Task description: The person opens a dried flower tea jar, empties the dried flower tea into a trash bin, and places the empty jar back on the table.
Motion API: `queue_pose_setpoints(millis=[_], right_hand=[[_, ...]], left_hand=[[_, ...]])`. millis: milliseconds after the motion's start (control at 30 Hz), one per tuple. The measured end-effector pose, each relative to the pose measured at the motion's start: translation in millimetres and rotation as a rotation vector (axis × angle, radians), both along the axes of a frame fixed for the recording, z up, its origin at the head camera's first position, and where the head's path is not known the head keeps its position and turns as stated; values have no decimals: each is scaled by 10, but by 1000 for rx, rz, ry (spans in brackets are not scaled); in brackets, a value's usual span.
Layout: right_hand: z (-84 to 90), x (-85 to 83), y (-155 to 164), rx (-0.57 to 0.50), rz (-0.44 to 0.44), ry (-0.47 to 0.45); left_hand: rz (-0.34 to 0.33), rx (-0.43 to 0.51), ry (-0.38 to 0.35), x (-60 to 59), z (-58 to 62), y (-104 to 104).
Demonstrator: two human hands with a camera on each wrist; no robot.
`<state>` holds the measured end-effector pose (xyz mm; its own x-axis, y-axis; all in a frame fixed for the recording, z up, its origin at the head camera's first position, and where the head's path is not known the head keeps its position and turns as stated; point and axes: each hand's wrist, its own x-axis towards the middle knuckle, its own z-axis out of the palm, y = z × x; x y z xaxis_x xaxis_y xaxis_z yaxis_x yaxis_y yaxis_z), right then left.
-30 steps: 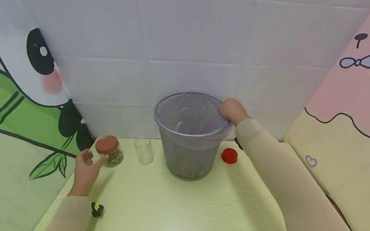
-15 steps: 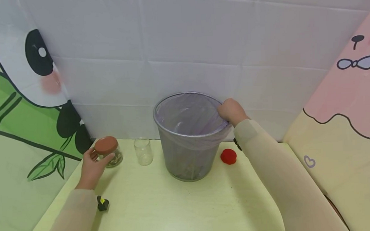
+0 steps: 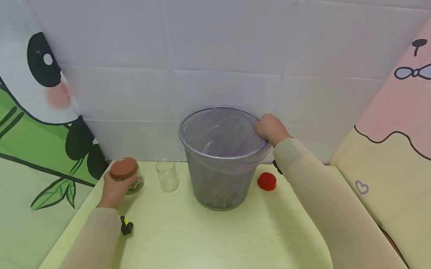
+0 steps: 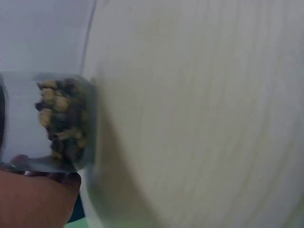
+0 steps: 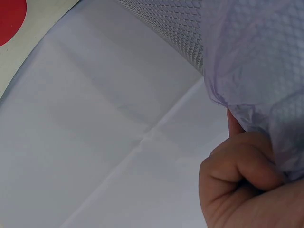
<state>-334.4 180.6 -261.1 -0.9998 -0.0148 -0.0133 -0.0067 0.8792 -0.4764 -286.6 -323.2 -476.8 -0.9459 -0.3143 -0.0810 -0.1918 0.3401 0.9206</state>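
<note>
A clear jar (image 3: 135, 187) with a brown lid (image 3: 124, 168) stands upright at the back left of the table. My left hand (image 3: 113, 192) grips it from the near side, thumb across the front and the other fingers hidden behind. In the left wrist view, dark and tan bits (image 4: 64, 118) fill the jar's bottom part. Toward the middle stands a grey mesh wastebasket (image 3: 217, 190) lined with a thin purple bag (image 3: 219, 134). Its right rim is in the grip of my right hand (image 3: 271, 129), fingers curled over rim and bag; the right wrist view shows this hand (image 5: 242, 175) against the bunched film.
Between jar and wastebasket stands a clear, lidless glass container (image 3: 168, 177). A red round lid (image 3: 267, 181) lies to the wastebasket's right. Small dark specks dot the pale table (image 3: 205, 245). A white sheet (image 3: 216, 51) hangs right behind everything.
My left hand has moved right and forward to the jar, its fingers going round the jar's side. The right hand has kept its hold on the wastebasket's rim.
</note>
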Motion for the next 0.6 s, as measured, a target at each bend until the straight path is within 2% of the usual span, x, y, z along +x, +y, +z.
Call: queue_pose_setpoints(millis=[233, 400, 600], right_hand=[[-26, -22, 1, -4, -7, 2], [-35, -45, 19, 6, -8, 8], [-41, -73, 36, -3, -17, -7]], left_hand=[[13, 33, 15, -125, -210, -75], [-3, 37, 49, -175, -233, -94], [-14, 41, 36, -206, -247, -98]])
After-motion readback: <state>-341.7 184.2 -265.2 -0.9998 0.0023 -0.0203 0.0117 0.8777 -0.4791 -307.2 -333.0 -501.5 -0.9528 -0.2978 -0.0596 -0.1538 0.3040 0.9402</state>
